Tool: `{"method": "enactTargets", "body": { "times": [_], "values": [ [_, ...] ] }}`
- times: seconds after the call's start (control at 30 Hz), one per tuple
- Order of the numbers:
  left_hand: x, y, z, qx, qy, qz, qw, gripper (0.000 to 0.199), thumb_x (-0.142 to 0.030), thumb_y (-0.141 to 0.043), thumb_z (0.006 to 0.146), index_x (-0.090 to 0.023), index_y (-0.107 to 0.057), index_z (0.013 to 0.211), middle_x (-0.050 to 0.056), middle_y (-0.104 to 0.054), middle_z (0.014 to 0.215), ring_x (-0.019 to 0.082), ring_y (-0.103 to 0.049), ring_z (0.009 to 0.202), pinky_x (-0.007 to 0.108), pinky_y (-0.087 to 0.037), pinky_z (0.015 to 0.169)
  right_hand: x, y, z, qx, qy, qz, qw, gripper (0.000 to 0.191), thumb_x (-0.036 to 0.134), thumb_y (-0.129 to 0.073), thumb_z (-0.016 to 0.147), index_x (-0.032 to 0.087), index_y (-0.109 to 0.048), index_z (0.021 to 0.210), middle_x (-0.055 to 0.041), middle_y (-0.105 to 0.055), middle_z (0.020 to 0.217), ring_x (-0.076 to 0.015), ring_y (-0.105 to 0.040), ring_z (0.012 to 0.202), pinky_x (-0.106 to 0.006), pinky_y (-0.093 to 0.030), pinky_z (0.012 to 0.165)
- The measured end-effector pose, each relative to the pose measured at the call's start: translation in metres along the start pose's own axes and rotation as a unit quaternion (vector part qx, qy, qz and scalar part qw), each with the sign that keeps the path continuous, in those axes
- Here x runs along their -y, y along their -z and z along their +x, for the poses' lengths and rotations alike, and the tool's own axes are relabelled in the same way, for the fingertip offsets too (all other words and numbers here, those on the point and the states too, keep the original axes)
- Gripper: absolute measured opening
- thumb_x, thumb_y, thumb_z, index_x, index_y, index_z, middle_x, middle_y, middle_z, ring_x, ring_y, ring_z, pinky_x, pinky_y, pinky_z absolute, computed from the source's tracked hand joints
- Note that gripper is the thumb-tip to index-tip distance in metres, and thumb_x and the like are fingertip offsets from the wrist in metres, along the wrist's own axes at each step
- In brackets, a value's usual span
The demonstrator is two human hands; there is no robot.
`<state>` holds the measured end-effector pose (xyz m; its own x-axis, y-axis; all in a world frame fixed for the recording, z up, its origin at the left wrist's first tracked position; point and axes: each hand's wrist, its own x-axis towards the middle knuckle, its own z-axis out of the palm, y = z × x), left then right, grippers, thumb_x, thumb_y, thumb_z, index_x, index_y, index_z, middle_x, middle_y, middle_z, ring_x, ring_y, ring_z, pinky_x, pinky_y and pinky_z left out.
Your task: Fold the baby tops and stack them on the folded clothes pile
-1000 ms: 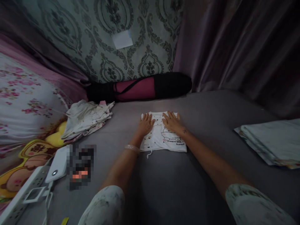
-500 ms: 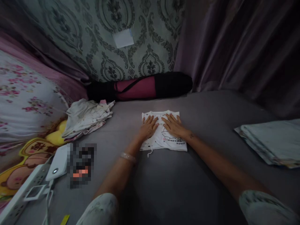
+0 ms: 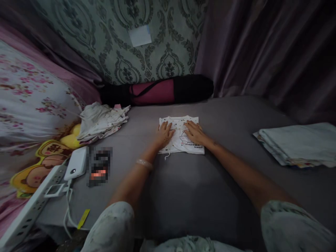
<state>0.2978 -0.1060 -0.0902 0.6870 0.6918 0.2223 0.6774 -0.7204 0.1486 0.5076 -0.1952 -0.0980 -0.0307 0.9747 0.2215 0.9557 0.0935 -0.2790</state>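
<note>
A small white garment (image 3: 176, 142) with dark specks, a printed drawing and lettering lies folded into a rough rectangle on the grey sheet (image 3: 194, 196). From its near edge a short white drawstring sticks out. My left hand (image 3: 165, 134) rests flat on the garment's left side, fingers spread. On the right side lies my right hand (image 3: 194, 133), its fingers also stretched out and apart. Both palms cover parts of the cloth and of the print. Neither hand grips anything.
A crumpled speckled cloth pile (image 3: 103, 120) lies at left, near a white power bank (image 3: 76, 162) and a power strip (image 3: 31, 210) with cables. Folded pale cloths (image 3: 301, 143) are stacked at right. A black and maroon long bag (image 3: 154, 91) lies along the wall.
The camera view has shifted, so the bed and its items appear higher. Both hands still lie on the garment, slightly farther apart, the left nearer its left edge.
</note>
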Motion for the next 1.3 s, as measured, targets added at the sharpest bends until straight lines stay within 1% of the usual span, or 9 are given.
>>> {"method": "enactTargets", "body": {
  "times": [0.13, 0.23, 0.37, 0.53, 0.77, 0.83, 0.93, 1.1, 1.3],
  "values": [
    [0.008, 0.021, -0.046, -0.047, -0.018, -0.061, 0.997, 0.046, -0.048, -0.041, 0.095, -0.017, -0.054, 0.127, 0.013, -0.056, 0.130, 0.024, -0.052, 0.120, 0.040, -0.039, 0.101, 0.010, 0.022, -0.045, -0.032, 0.069, 0.033, 0.997, 0.042, 0.037, -0.040, 0.097, 0.015, -0.053, 0.130, -0.0153, -0.048, 0.137, -0.0249, -0.041, 0.129, -0.043, -0.033, 0.107],
    [0.012, 0.033, -0.082, -0.012, -0.085, -0.110, 0.990, 0.042, -0.051, -0.051, 0.090, -0.019, -0.062, 0.114, 0.009, -0.065, 0.111, 0.021, -0.060, 0.105, 0.035, -0.045, 0.092, 0.019, 0.035, -0.079, -0.034, 0.120, 0.042, 0.991, 0.034, 0.036, -0.049, 0.094, 0.015, -0.060, 0.118, -0.0135, -0.057, 0.119, -0.0238, -0.052, 0.112, -0.039, -0.041, 0.098],
    [0.012, 0.041, -0.108, 0.044, -0.134, -0.119, 0.983, 0.034, -0.046, -0.051, 0.092, -0.020, -0.063, 0.110, 0.008, -0.065, 0.109, 0.019, -0.062, 0.099, 0.033, -0.047, 0.089, 0.026, 0.039, -0.104, -0.012, 0.167, 0.007, 0.986, 0.025, 0.030, -0.051, 0.093, 0.017, -0.064, 0.109, -0.0119, -0.059, 0.108, -0.0232, -0.054, 0.100, -0.036, -0.045, 0.087],
    [0.006, 0.043, -0.109, 0.067, -0.141, -0.076, 0.985, 0.030, -0.033, -0.040, 0.097, -0.018, -0.063, 0.109, 0.010, -0.064, 0.110, 0.019, -0.059, 0.102, 0.031, -0.046, 0.091, 0.028, 0.037, -0.108, 0.022, 0.141, -0.077, 0.987, 0.024, 0.017, -0.043, 0.095, 0.016, -0.066, 0.103, -0.0106, -0.061, 0.101, -0.0214, -0.055, 0.091, -0.032, -0.043, 0.079],
    [-0.009, 0.047, -0.096, 0.106, -0.127, 0.080, 0.983, 0.028, -0.025, -0.036, 0.097, -0.016, -0.063, 0.098, 0.010, -0.063, 0.100, 0.020, -0.057, 0.098, 0.032, -0.046, 0.086, 0.039, 0.042, -0.102, 0.075, 0.131, -0.139, 0.979, 0.027, 0.005, -0.041, 0.090, 0.015, -0.064, 0.100, -0.0111, -0.061, 0.102, -0.0211, -0.054, 0.090, -0.031, -0.041, 0.079],
    [-0.013, 0.049, -0.091, 0.128, -0.120, 0.111, 0.978, 0.025, -0.023, -0.038, 0.095, -0.015, -0.062, 0.095, 0.011, -0.062, 0.099, 0.022, -0.057, 0.097, 0.032, -0.047, 0.083, 0.039, 0.043, -0.102, 0.083, 0.122, -0.135, 0.980, 0.027, 0.004, -0.040, 0.089, 0.015, -0.063, 0.099, -0.0113, -0.060, 0.101, -0.0214, -0.054, 0.090, -0.031, -0.042, 0.078],
    [-0.014, 0.050, -0.086, 0.146, -0.122, 0.122, 0.974, 0.021, -0.018, -0.039, 0.092, -0.015, -0.060, 0.096, 0.011, -0.062, 0.097, 0.023, -0.056, 0.096, 0.033, -0.047, 0.082, 0.034, 0.044, -0.104, 0.086, 0.122, -0.069, 0.986, 0.034, -0.002, -0.040, 0.083, 0.015, -0.062, 0.102, -0.0110, -0.058, 0.106, -0.0206, -0.053, 0.096, -0.030, -0.044, 0.081],
    [-0.008, 0.049, -0.085, 0.128, -0.152, 0.088, 0.976, 0.024, -0.011, -0.043, 0.084, -0.015, -0.059, 0.101, 0.012, -0.059, 0.103, 0.024, -0.053, 0.098, 0.036, -0.046, 0.085, 0.024, 0.041, -0.105, 0.060, 0.138, 0.008, 0.989, 0.043, -0.006, -0.038, 0.075, 0.015, -0.061, 0.104, -0.0113, -0.056, 0.110, -0.0209, -0.051, 0.103, -0.032, -0.044, 0.088],
    [-0.007, 0.047, -0.086, 0.075, -0.123, 0.074, 0.987, 0.020, -0.016, -0.046, 0.084, -0.017, -0.060, 0.098, 0.013, -0.057, 0.106, 0.025, -0.052, 0.100, 0.038, -0.044, 0.086, 0.018, 0.026, -0.099, -0.022, 0.133, 0.018, 0.991, 0.024, 0.008, -0.042, 0.086, 0.015, -0.064, 0.095, -0.0123, -0.057, 0.097, -0.0235, -0.052, 0.094, -0.038, -0.045, 0.087]
  ]
}}
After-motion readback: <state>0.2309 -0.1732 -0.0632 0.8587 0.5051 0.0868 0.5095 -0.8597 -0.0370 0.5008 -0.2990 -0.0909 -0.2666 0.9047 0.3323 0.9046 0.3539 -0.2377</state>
